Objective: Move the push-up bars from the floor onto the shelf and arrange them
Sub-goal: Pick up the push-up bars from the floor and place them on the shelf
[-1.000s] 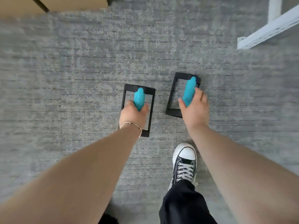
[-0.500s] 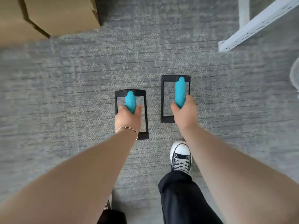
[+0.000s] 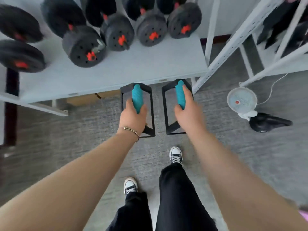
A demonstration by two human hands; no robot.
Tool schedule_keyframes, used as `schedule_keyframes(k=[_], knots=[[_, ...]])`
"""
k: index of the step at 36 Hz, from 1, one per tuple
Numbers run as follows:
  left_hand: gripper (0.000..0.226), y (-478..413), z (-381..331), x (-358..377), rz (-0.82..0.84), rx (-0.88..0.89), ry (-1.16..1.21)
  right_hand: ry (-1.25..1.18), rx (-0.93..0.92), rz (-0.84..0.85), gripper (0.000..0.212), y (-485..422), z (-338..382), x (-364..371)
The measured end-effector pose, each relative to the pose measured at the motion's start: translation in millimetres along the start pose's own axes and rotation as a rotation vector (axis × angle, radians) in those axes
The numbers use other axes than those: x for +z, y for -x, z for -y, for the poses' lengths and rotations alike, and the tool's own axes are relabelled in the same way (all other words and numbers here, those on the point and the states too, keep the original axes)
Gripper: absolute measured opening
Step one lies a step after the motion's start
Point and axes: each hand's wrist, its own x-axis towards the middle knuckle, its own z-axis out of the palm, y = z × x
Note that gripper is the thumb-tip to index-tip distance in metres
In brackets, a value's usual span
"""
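Two push-up bars with black frames and teal grips hang in the air side by side, just in front of the pale grey shelf (image 3: 133, 70). My left hand (image 3: 133, 116) is closed around the teal grip of the left push-up bar (image 3: 137, 97). My right hand (image 3: 188, 112) grips the teal handle of the right push-up bar (image 3: 180, 95). Both bars are off the grey carpet, and their far ends reach the shelf's front edge. The near parts of both grips are hidden under my hands.
Several black dumbbells (image 3: 83, 45) with red caps fill the back of the shelf. A white rack upright (image 3: 233, 42) stands to the right. A small white fan (image 3: 241, 100) and a black shoe (image 3: 268, 122) lie on the floor at right. A cardboard box (image 3: 83, 99) sits under the shelf.
I have lifted both bars off the carpet and carried them forward to the shelf's front edge. The view rose, so the shelf with dumbbells came into sight.
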Motion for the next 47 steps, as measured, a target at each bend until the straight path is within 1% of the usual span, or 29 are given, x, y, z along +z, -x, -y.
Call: schedule_keyframes(k=[4,6,10,16,19,22,25,33,38,44,47], knots=[[0.063,41.8,-68.8,-46.9,-0.054,0.172,-0.009,-0.027,-0.060,-0.062,0.067,24.8,47.2,-71.8],[0.067,56.5,-100.1,-64.4,-0.084,0.235,-0.003,-0.058,-0.114,-0.073,0.068,28.8,67.0,-105.5],[0.067,74.4,-162.1,-90.4,-0.162,0.308,0.042,-0.121,-0.186,-0.102,0.068,25.9,97.4,-174.5],[0.066,90.3,-249.7,-113.7,-0.215,0.341,0.168,-0.168,-0.285,-0.156,0.065,4.7,133.2,-273.4],[0.064,97.3,-288.9,-122.8,-0.267,0.339,0.217,-0.172,-0.376,-0.163,0.061,-3.7,149.2,-317.3],[0.062,97.0,-328.6,-129.6,-0.283,0.355,0.273,-0.182,-0.416,-0.190,0.059,-20.9,162.8,-354.6],[0.063,87.3,-369.4,-137.2,-0.278,0.387,0.277,-0.183,-0.429,-0.236,0.059,-45.2,178.7,-384.9],[0.064,21.0,-456.9,-164.6,-0.237,0.381,0.281,-0.233,-0.377,-0.266,0.059,-119.9,223.4,-428.0],[0.063,-42.5,-489.2,-171.1,-0.193,0.344,0.277,-0.232,-0.318,-0.283,0.060,-175.2,246.6,-426.0],[0.066,-115.2,-510.5,-178.3,-0.122,0.283,0.260,-0.233,-0.232,-0.276,0.060,-234.9,275.3,-412.9],[0.061,-142.5,-519.8,-182.7,-0.073,0.277,0.225,-0.223,-0.194,-0.262,0.060,-259.6,286.3,-407.6]])
